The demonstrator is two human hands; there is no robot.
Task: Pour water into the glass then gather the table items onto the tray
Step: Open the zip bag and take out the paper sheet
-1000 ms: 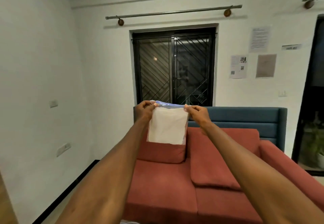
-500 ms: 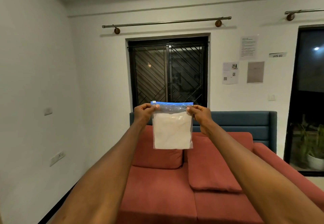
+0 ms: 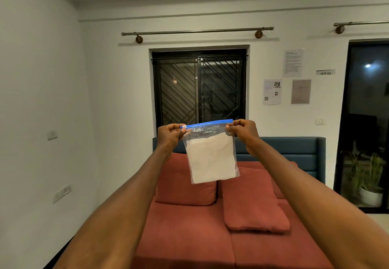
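Both arms reach straight out at head height, and the left hand (image 3: 170,135) and right hand (image 3: 242,129) each pinch a top corner of a clear zip bag (image 3: 210,153), so it hangs flat and square to the camera, probably to show it. A folded white sheet, perhaps cloth or paper, sits inside. The blue seal strip (image 3: 208,123) runs taut between the hands. Behind is a red sofa (image 3: 189,237). No glass, water or tray is in view
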